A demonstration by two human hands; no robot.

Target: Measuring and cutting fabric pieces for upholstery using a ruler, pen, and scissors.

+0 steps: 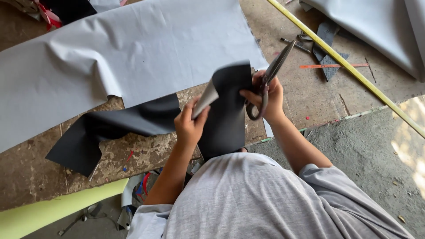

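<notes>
While you stand at the edge of the worn, stained wooden worktable (146, 155), a broad sheet of pale grey material (124, 57) lies spread across most of it, creased and lifted along its near edge, and a darker black sheet (110, 128) shows from under that edge and trails toward the table's left side. A long yellow measuring stick (354, 71) runs diagonally across the right end of the table, passing just beside a few dark textured offcuts (328, 62) and a thin orange strip (332, 66). More pale grey material (380, 26) is piled at the top right corner, and a light green board (53, 212) lies below the table's near edge at the lower left. Nothing on the table stands between your hands and the piece you hold, which is raised above the near edge in front of your chest. Your left hand (190, 126) pinches the left edge of the black flexible piece (226, 115), which is matte black on the side facing you and pale grey on the corner that folds over near your thumb; it hangs upright with its lower end against your grey shirt. Your right hand (265, 95) grips the dark handles of a pair of large metal scissors (270, 77), fingers through the loops, the blades pointing up and away at the piece's right edge.
</notes>
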